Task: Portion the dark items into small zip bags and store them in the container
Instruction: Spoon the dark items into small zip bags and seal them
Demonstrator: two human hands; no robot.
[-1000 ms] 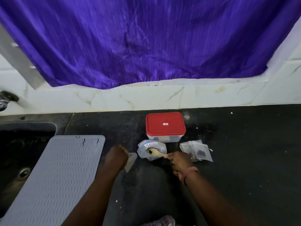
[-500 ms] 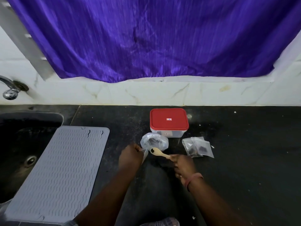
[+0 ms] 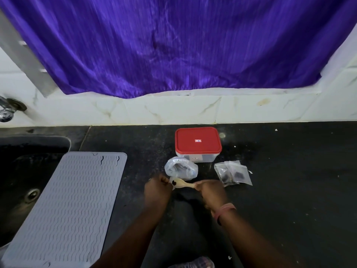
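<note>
The right hand [image 3: 210,191] gripped the handle of a small wooden spoon [image 3: 183,184], its fingers curled round the end nearest the wrist, where a pink band [image 3: 225,209] sat. The spoon lay nearly level above the black tabletop [image 3: 289,190], its bowl pointing toward the left hand [image 3: 157,190] and carrying a few dark items [image 3: 173,182]. The left hand pinched a small clear zip bag [image 3: 172,185], fingers closed on its edge, and the spoon's bowl was right at the bag's mouth (whether the bowl was already inside could not be told, since the plastic was pale and partly hidden by the hand).

Just behind the spoon sat a crumpled clear plastic bag [image 3: 181,169] with blue print and dark contents, resting on the tabletop. Behind that, close to it, stood the container [image 3: 198,145], a clear rectangular box with a red lid shut on top. To the right of the right hand lay a small pile of zip bags [image 3: 233,172], overlapping one another, with dark items showing inside them; the pile was near the container but apart from it.

On the left, a grey ribbed mat [image 3: 67,206] lay partly over a dark sink [image 3: 23,171]. A tap [image 3: 7,110] stuck out of the tiled wall [image 3: 173,111], and a purple curtain [image 3: 173,45] hung above.
</note>
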